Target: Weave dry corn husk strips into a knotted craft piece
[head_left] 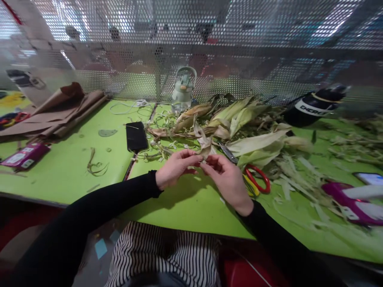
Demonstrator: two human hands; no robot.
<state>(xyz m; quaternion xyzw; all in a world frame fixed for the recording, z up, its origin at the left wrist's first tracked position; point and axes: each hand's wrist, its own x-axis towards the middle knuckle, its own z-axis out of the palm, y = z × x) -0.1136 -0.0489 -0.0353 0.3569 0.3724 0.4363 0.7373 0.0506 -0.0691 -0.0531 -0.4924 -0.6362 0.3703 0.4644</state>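
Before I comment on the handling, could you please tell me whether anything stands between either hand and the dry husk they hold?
Nothing visible does: left hand and right hand both touch the dry husk directly; the scissors lie to the right.

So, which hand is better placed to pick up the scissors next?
Probably the right hand: the scissors lie close beside it, while the left hand is farther off. Both hold the dry husk, though.

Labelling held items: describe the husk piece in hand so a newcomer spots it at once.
On the green table, find the big husk pile. In front of it, the left hand and right hand meet at a crinkled, tan husk piece. It alone is pinched by both hands; its neighbours lie loose.
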